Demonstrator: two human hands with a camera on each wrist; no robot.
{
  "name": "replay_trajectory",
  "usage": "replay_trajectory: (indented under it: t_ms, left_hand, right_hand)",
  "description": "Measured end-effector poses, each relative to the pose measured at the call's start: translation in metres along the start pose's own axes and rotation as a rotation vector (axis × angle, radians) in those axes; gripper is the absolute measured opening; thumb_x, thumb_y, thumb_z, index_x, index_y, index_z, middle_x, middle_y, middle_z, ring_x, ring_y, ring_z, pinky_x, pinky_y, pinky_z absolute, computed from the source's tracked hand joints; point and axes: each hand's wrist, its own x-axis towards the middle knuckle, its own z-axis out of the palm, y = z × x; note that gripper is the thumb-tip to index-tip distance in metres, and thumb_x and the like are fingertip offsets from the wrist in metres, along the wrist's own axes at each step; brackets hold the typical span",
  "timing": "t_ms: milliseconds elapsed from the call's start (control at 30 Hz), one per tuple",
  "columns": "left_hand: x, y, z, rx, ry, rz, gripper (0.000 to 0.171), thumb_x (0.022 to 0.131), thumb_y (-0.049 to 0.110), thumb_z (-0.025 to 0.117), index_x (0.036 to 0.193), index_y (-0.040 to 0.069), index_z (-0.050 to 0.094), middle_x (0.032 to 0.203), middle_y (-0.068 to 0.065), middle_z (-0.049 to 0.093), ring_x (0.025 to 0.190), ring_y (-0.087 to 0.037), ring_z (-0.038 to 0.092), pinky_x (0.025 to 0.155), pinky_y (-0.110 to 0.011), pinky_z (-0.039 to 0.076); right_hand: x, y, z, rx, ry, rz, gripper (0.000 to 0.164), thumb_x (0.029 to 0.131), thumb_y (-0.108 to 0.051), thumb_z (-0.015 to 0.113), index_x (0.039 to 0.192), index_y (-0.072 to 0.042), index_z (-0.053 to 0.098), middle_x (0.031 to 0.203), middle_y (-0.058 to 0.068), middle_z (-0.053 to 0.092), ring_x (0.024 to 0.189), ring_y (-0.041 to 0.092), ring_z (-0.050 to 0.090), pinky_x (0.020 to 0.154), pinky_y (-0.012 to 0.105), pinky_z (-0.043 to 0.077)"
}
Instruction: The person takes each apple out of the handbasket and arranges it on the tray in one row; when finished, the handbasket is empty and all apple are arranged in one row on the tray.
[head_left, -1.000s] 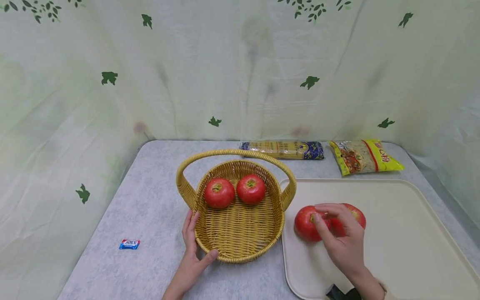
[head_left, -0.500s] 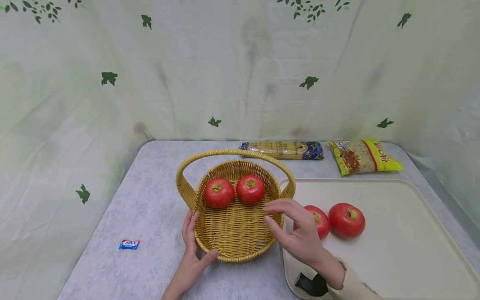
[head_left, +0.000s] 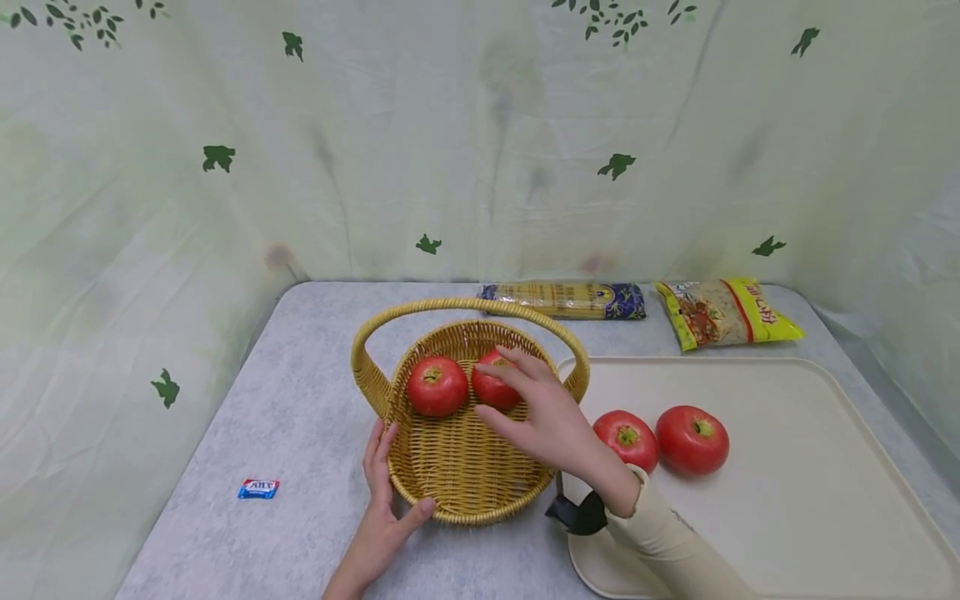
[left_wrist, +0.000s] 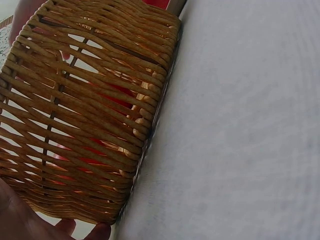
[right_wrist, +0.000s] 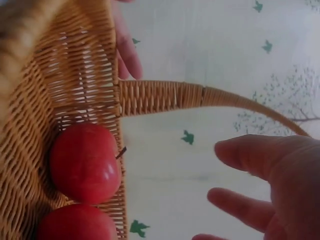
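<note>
A round wicker basket (head_left: 480,467) with a tall handle stands mid-table with two red apples in it. The left apple (head_left: 438,386) shows whole; fingers partly cover the right one (head_left: 495,385). My left hand (head_left: 386,521) holds the basket at its front left, fingers along the side and thumb on the front rim; the left wrist view shows the weave (left_wrist: 90,100) close up. My right hand (head_left: 543,412) reaches over the basket's right side, fingers spread and holding nothing. In the right wrist view its fingers (right_wrist: 245,152) are apart from the nearer apple (right_wrist: 86,162).
A cream tray (head_left: 795,500) at the right bears two more apples, one (head_left: 628,437) beside my sleeve, the other (head_left: 692,440) farther right. Behind lie a noodle packet (head_left: 562,300) and a yellow food bag (head_left: 723,312). A small blue-red wrapped sweet (head_left: 258,488) lies left.
My right hand has moved left, empty, from over the tray's apples to over the basket's right apple. My left hand and the basket have stayed in place.
</note>
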Motion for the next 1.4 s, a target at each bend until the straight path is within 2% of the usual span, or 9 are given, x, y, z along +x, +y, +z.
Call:
replay_trajectory:
  t_ms: [133,300,600,900,1167,1400]
  left_hand:
    - [0.001,0.0,0.0,0.006,0.004,-0.002,0.096,0.085,0.001,0.067,0.153,0.023,0.004,0.152,0.013,-0.017,0.138,-0.021,-0.015,0.1,-0.064,0.002]
    - [0.001,-0.001,0.0,0.003,0.001,0.014,0.096,0.084,0.0,0.067,0.153,0.022,0.004,0.152,0.012,-0.017,0.138,-0.021,-0.015,0.1,-0.065,0.002]
    - [0.0,-0.002,-0.001,0.005,0.002,0.014,0.097,0.084,0.0,0.067,0.153,0.024,0.004,0.152,0.012,-0.017,0.138,-0.021,-0.016,0.099,-0.066,0.002]
    - [0.0,-0.001,-0.001,0.01,0.003,-0.002,0.096,0.085,0.001,0.067,0.153,0.025,0.004,0.152,0.013,-0.017,0.138,-0.02,-0.016,0.099,-0.066,0.002]
    - [0.0,-0.002,0.0,0.011,0.008,-0.004,0.097,0.084,0.001,0.067,0.153,0.025,0.004,0.152,0.012,-0.017,0.138,-0.02,-0.016,0.099,-0.066,0.002]
    - [0.001,-0.002,0.0,0.014,0.008,-0.012,0.096,0.084,0.002,0.067,0.153,0.025,0.004,0.152,0.013,-0.017,0.138,-0.02,-0.016,0.099,-0.067,0.002]
  right_hand:
    - [0.012,0.004,0.003,-0.015,-0.059,0.1,0.049,0.088,-0.042,0.065,0.131,-0.02,0.058,0.147,0.007,0.035,0.132,0.03,0.033,0.094,0.052,0.039]
    - [0.024,0.012,0.007,-0.002,-0.092,0.184,0.05,0.088,-0.04,0.066,0.132,-0.019,0.058,0.147,0.018,0.033,0.131,0.039,0.032,0.095,0.057,0.036]
    - [0.037,0.02,0.013,-0.042,-0.198,0.287,0.047,0.088,-0.039,0.066,0.131,-0.021,0.059,0.148,0.022,0.029,0.132,0.04,0.031,0.097,0.055,0.034]
    - [0.042,0.026,0.018,-0.074,-0.301,0.305,0.049,0.089,-0.035,0.065,0.135,-0.018,0.056,0.148,0.028,0.025,0.127,0.045,0.035,0.091,0.055,0.04]
    - [0.042,0.031,0.022,-0.155,-0.329,0.311,0.053,0.088,-0.036,0.067,0.138,-0.025,0.051,0.147,0.025,0.026,0.128,0.046,0.032,0.088,0.059,0.039]
    - [0.041,0.03,0.023,-0.231,-0.342,0.3,0.054,0.085,-0.037,0.071,0.135,-0.029,0.051,0.138,0.027,0.035,0.114,0.043,0.046,0.076,0.055,0.046]
